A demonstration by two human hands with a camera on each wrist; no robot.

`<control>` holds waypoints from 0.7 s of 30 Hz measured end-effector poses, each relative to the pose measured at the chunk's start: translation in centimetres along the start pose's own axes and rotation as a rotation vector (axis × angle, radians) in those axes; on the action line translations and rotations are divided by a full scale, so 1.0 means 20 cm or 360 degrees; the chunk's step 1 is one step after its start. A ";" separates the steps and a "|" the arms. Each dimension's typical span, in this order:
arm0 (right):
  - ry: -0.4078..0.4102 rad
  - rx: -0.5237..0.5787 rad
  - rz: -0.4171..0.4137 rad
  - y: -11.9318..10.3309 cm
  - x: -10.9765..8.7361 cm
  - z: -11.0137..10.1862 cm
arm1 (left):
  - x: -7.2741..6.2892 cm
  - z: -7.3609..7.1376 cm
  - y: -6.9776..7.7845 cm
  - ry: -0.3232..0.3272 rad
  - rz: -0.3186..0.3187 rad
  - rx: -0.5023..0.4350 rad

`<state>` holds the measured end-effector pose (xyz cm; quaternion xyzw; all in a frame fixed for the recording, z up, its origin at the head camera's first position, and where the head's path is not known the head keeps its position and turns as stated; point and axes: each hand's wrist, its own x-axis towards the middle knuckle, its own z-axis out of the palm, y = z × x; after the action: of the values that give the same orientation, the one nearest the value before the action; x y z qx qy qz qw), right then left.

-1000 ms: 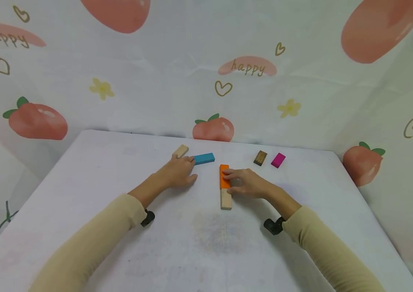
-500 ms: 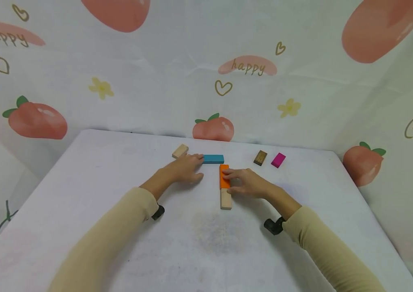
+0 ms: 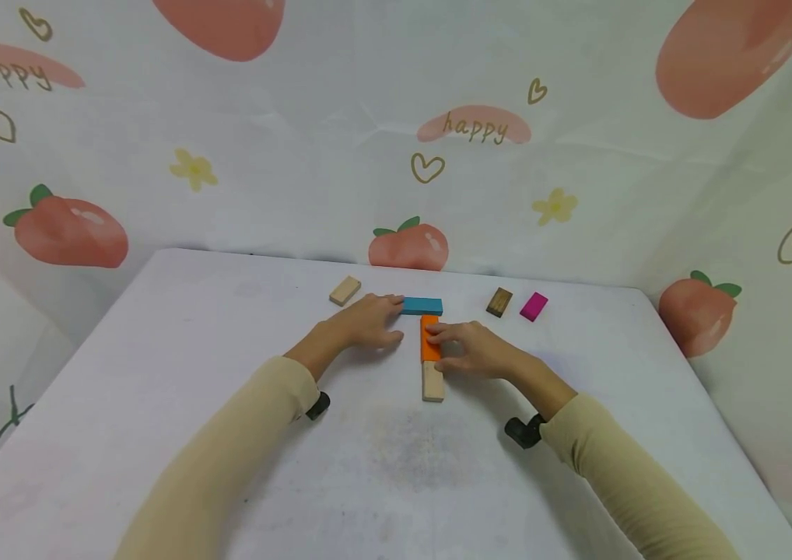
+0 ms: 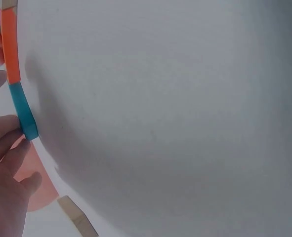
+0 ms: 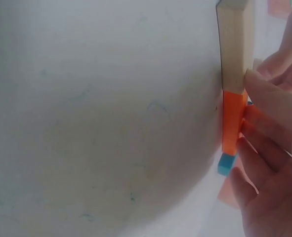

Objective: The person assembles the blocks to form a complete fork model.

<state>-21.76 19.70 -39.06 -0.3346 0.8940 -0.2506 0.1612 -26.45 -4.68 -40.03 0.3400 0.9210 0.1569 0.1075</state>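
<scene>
In the head view an orange block [image 3: 431, 352] and a pale wooden block [image 3: 432, 383] lie end to end in a line. A blue block [image 3: 424, 306] lies crosswise at the far end of the orange one; I cannot tell whether they touch. My left hand [image 3: 368, 322] touches the blue block's left end with its fingertips, thumb apart. The right hand [image 3: 476, 350] rests its fingertips on the orange block, its thumb near the joint with the pale block. In the right wrist view, that thumb touches the pale block [image 5: 234, 47].
Another pale wooden block [image 3: 345, 290] lies beyond the left hand. Toward the back right are a dark brown block [image 3: 499, 302] and a magenta block [image 3: 534, 306]. The white table [image 3: 298, 498] meets a printed cloth [image 3: 312, 194] at its back edge.
My left hand has slid the blue block to the right and turned it straighter, up to the far end of the orange block. The right hand has stayed in place.
</scene>
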 end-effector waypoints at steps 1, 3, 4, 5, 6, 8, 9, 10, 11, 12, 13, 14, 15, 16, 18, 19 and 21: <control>-0.0001 -0.0003 -0.0001 0.00 0.00 0.00 | 0.00 0.00 0.00 -0.0011 -0.0009 -0.0007; -0.0006 -0.0013 -0.0001 0.00 0.00 0.00 | 0.01 0.00 0.01 -0.0021 -0.0017 -0.0015; -0.0007 -0.0018 0.0002 0.00 0.00 0.00 | 0.01 0.00 0.01 -0.0025 -0.0025 -0.0026; -0.0010 -0.0024 0.0005 0.00 0.00 0.00 | 0.01 0.00 0.01 -0.0024 -0.0025 -0.0028; -0.0010 -0.0036 0.0005 0.00 0.00 0.00 | 0.01 0.00 0.02 -0.0025 -0.0027 -0.0029; -0.0013 -0.0054 0.0001 0.00 0.01 0.00 | 0.02 0.00 0.02 -0.0030 -0.0034 -0.0032; -0.0014 -0.0062 -0.0002 0.00 0.01 -0.01 | 0.02 0.00 0.02 -0.0031 -0.0037 -0.0043; -0.0016 -0.0067 -0.0006 0.00 0.01 -0.01 | 0.03 0.00 0.03 -0.0036 -0.0037 -0.0048; -0.0017 -0.0071 -0.0012 0.00 0.01 -0.01 | 0.03 0.00 0.03 -0.0039 -0.0031 -0.0054; -0.0019 -0.0075 -0.0017 0.00 0.01 -0.01 | 0.03 0.01 0.03 -0.0044 -0.0029 -0.0060; -0.0023 -0.0072 -0.0018 0.00 0.01 -0.01 | 0.03 0.01 0.04 -0.0046 -0.0024 -0.0065; -0.0026 -0.0070 -0.0016 0.00 0.01 -0.01 | 0.04 0.01 0.04 -0.0048 -0.0019 -0.0075; -0.0030 -0.0070 -0.0012 0.00 0.01 -0.01 | 0.04 0.01 0.04 -0.0050 -0.0015 -0.0076; -0.0034 -0.0069 -0.0007 0.00 0.01 -0.01 | 0.04 0.01 0.04 -0.0051 -0.0013 -0.0069; -0.0044 -0.0067 0.0008 0.00 0.01 -0.02 | 0.04 0.02 0.05 -0.0056 -0.0016 -0.0057; -0.0049 -0.0071 0.0019 0.00 0.01 -0.02 | 0.04 0.02 0.05 -0.0057 -0.0019 -0.0048; -0.0058 -0.0079 0.0035 -0.01 0.01 -0.02 | 0.04 0.02 0.05 -0.0062 -0.0023 -0.0030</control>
<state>-22.06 19.59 -38.72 -0.3333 0.9005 -0.2203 0.1716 -26.30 -3.34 -40.03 0.3352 0.9197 0.1581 0.1299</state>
